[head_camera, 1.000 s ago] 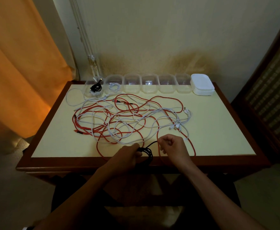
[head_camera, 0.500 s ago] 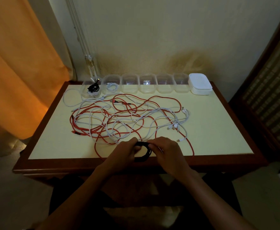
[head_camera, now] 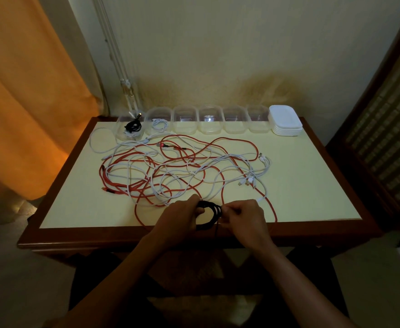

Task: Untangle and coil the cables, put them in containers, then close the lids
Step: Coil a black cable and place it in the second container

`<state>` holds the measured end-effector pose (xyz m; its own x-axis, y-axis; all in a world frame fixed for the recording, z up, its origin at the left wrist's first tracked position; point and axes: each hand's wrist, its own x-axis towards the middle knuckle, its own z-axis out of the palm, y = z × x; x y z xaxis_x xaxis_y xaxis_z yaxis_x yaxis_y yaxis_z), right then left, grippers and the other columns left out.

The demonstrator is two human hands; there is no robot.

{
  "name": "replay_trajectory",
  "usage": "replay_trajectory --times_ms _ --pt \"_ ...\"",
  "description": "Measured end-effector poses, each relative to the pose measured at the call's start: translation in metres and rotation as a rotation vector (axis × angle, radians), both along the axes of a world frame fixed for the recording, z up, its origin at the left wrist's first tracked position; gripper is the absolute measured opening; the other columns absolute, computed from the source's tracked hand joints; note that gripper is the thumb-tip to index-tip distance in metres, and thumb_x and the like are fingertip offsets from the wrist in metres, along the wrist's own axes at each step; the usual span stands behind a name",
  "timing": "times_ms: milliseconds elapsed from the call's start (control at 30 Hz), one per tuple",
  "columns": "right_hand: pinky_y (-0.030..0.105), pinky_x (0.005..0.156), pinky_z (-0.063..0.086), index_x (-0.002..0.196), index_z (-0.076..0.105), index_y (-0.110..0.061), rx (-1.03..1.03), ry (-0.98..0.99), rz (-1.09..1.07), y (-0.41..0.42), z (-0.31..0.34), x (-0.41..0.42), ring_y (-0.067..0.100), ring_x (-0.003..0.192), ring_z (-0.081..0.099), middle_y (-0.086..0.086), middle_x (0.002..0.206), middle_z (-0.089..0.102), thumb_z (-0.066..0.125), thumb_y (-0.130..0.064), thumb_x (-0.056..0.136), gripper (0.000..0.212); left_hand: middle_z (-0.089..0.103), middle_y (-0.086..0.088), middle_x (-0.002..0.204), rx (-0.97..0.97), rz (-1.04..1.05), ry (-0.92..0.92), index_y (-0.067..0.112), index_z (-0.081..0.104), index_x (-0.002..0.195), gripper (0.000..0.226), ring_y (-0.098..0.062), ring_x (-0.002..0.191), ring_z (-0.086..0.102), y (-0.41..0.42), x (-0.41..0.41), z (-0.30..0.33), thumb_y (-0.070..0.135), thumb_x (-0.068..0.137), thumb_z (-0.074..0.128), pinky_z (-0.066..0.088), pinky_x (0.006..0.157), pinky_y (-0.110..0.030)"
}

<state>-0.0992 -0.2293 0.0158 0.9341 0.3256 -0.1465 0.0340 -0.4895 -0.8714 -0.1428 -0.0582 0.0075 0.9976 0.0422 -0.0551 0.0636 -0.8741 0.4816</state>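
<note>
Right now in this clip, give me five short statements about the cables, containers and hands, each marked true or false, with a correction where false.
1. Both hands hold a coil of black cable at the near edge of the table. True: the left hand grips it and the right hand pinches it.
2. All six clear containers are empty. False: the leftmost container holds a black cable and the second container a white one.
3. The stack of white lids sits at the right end of the row. True.
4. Only red cables remain loose. False: red cables and white cables lie tangled together.
5. One container is already lidded. False: all are open.
</note>
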Motion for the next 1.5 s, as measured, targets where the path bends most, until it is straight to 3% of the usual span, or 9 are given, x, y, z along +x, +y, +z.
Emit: replay_trajectory --times_ms 200,400,633,833,933,1100,1200,1367,1500 --pt "0.042 0.087 0.059 0.111 0.063 0.002 0.370 0.675 -0.014 -0.001 0.010 0.003 0.030 0.090 0.074 0.021 0.096 0.074 0.054 -0.020 0.102 0.025 0.061 -0.001 0.129 0.214 -0.062 0.036 0.013 0.042 0.132 0.044 -0.015 0.111 0.061 -0.009 -0.003 -0.002 0.029 0.095 0.060 0.049 0.078 -0.024" --pt "0.044 0.087 0.057 0.120 0.064 -0.006 0.376 0.860 0.015 -0.004 -0.002 0.007 0.031 0.104 0.070 0.018 0.116 0.069 0.051 -0.015 0.102 0.024 0.058 -0.002 0.128 0.261 -0.076 0.013 0.018 0.042 0.133 0.050 -0.015 0.113 0.056 -0.010 -0.003 -0.013 0.034 0.091 0.063 0.054 0.085 -0.029" --pt "0.036 0.079 0.051 0.132 0.056 -0.003 0.616 0.831 -0.022 0.000 -0.009 0.004 0.026 0.100 0.064 0.011 0.104 0.071 0.044 -0.003 0.101 0.033 0.056 0.002 0.099 0.359 0.213 -0.055 0.021 0.043 0.130 0.045 -0.008 0.081 0.050 -0.011 -0.008 -0.015 0.051 0.096 0.047 0.042 0.063 -0.020" --pt "0.040 0.091 0.055 0.143 0.043 0.000 0.612 0.644 -0.026 0.004 -0.018 -0.002 0.029 0.111 0.067 0.017 0.124 0.067 0.043 0.000 0.101 0.042 0.064 0.003 0.068 -0.311 0.479 0.241 0.018 0.058 0.079 0.033 -0.010 0.057 0.062 -0.012 -0.001 -0.002 0.049 0.091 0.060 0.049 0.056 -0.024" --pt "0.046 0.099 0.053 0.145 0.040 -0.001 0.552 0.544 -0.023 0.007 -0.023 -0.010 0.027 0.108 0.069 0.013 0.114 0.072 0.042 0.000 0.102 0.043 0.071 -0.002 0.065 -0.718 0.563 0.412 0.008 0.067 0.095 0.029 -0.008 0.045 0.057 -0.013 -0.002 0.003 0.037 0.093 0.062 0.044 0.044 -0.020" --pt "0.028 0.083 0.058 0.139 0.050 -0.007 0.370 0.366 -0.136 0.011 -0.030 -0.018 0.016 0.095 0.071 0.004 0.100 0.074 0.049 -0.001 0.100 0.039 0.075 -0.010 0.083 -1.082 0.605 0.575 0.009 0.065 0.105 0.018 -0.014 0.061 0.066 -0.011 -0.007 0.005 0.014 0.088 0.068 0.051 0.056 -0.024" --pt "0.035 0.088 0.057 0.134 0.054 -0.002 0.450 0.482 -0.297 0.010 -0.034 -0.017 0.023 0.100 0.069 0.012 0.103 0.071 0.046 0.000 0.100 0.035 0.075 -0.011 0.091 -1.156 0.636 0.403 0.014 0.060 0.110 0.032 -0.020 0.071 0.073 -0.014 -0.010 0.002 0.003 0.083 0.072 0.055 0.058 -0.025" --pt "0.036 0.080 0.055 0.120 0.061 0.005 0.780 0.763 -0.552 0.016 -0.033 -0.017 0.030 0.108 0.063 0.021 0.112 0.066 0.043 0.002 0.101 0.027 0.074 -0.002 0.094 -1.013 0.595 -0.226 0.021 0.061 0.101 0.019 -0.012 0.082 0.073 -0.030 -0.021 -0.004 0.008 0.089 0.066 0.058 0.064 -0.023" --pt "0.035 0.077 0.054 0.120 0.060 0.002 0.852 0.787 -0.607 0.020 -0.031 -0.022 0.029 0.108 0.062 0.020 0.113 0.065 0.042 0.001 0.102 0.025 0.074 -0.005 0.090 -1.191 0.799 -0.336 0.013 0.061 0.109 0.024 -0.016 0.083 0.074 -0.034 -0.025 -0.014 0.004 0.088 0.066 0.060 0.070 -0.029"
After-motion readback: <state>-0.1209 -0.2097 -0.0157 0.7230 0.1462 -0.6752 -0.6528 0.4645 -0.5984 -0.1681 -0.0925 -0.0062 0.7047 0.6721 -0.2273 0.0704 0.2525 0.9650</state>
